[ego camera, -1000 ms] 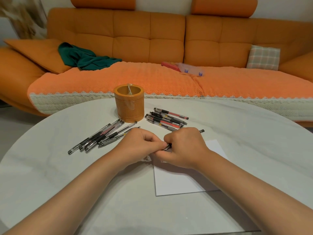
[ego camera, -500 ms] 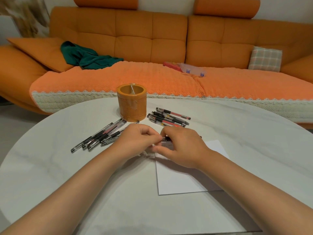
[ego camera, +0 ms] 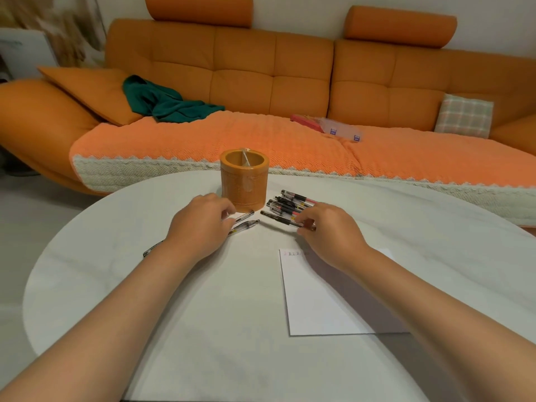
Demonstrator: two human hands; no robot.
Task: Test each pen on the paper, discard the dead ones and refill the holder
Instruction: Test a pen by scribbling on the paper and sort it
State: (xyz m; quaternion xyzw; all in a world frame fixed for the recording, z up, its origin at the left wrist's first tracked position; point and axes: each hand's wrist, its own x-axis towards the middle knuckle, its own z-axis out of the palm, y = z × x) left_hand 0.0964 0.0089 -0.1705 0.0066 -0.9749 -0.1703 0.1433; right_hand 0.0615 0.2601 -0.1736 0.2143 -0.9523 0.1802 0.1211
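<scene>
Two bare forearms (ego camera: 121, 297) and bare hands (ego camera: 200, 230)

One holder (ego camera: 244, 181), one sheet of paper (ego camera: 319, 300), and pens (ego camera: 285, 206) in two clusters — too overlapped for a sure count.

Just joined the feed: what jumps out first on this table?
An orange pen holder stands at the far middle of the table, a pile of pens on each side. The left hand lies over the left pile, while the right hand holds one end of a dark pen beside the right pile. A white sheet with small marks at its top lies near right.
</scene>
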